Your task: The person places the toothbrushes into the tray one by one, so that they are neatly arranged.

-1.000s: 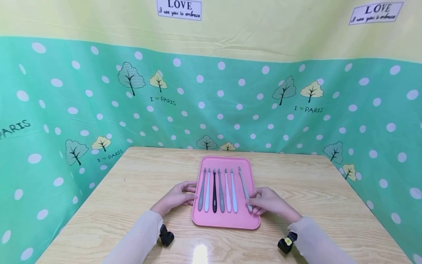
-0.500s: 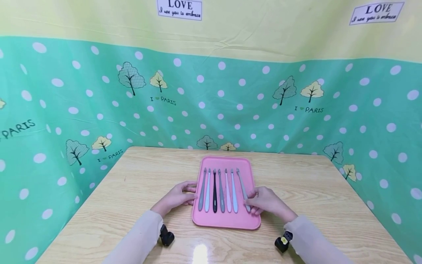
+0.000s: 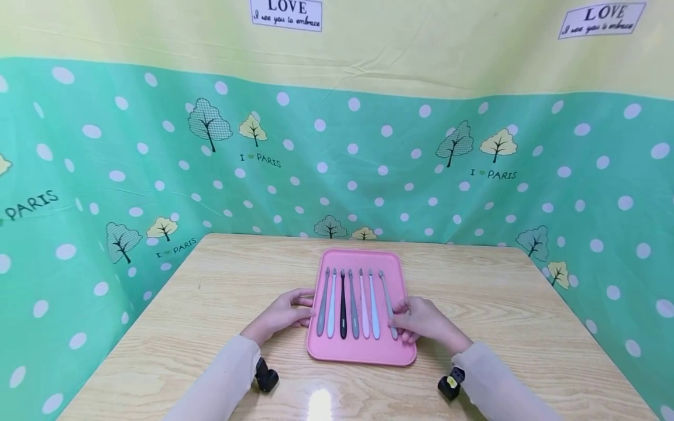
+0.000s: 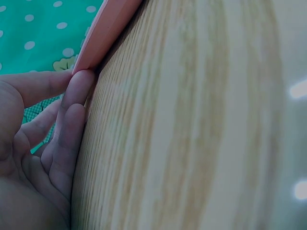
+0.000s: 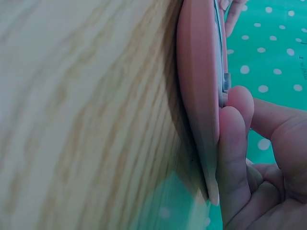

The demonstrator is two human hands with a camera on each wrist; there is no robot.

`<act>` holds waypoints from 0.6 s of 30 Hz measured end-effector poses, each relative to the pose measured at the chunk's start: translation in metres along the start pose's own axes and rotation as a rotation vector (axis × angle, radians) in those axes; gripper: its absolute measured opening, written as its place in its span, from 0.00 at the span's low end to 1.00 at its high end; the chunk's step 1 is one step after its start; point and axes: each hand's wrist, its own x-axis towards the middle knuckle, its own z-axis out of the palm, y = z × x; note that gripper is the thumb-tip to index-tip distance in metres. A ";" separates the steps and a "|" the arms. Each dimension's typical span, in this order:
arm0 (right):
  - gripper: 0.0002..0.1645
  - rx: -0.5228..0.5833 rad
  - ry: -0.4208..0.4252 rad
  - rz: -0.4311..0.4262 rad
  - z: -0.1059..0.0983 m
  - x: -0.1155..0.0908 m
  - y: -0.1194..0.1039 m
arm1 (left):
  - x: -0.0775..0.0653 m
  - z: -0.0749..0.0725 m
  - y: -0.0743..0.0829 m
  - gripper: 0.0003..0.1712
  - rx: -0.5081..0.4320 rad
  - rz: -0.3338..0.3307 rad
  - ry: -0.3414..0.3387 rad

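Note:
A pink tray [image 3: 363, 351] holds a row of several slim tools with small metal tips, their handles grey, light blue, black and pink. My right hand [image 3: 423, 317] reaches over the tray's right side and pinches the handle of the rightmost grey tool [image 3: 386, 292], which leans slightly, its tip toward the far side. In the right wrist view, thumb and fingers of the right hand [image 5: 261, 158] meet at the tray's rim. At the left edge my left hand [image 3: 281, 313] grips the rim between thumb and fingers, its other fingers [image 4: 72, 139] curled beside the tray.
The tray lies on a light wood-grain table [image 3: 237, 263]. Behind and on both sides hangs a green and yellow curtain [image 3: 337, 134] with dots and tree prints. A black wrist camera [image 3: 265, 376] sits on the left wrist, another black camera [image 3: 450, 383] on the right.
My right hand has shifted slightly left with the rightmost grey tool, bringing it closer to the row and more in line with it. The left hand and tray have stayed put.

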 end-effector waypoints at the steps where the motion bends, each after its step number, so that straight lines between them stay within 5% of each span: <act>1: 0.21 -0.002 -0.002 -0.006 0.000 0.000 0.000 | 0.000 0.000 0.000 0.35 -0.003 -0.001 -0.001; 18: 0.29 -0.012 -0.029 -0.056 -0.002 -0.001 0.005 | 0.001 -0.001 -0.001 0.35 0.014 0.000 0.009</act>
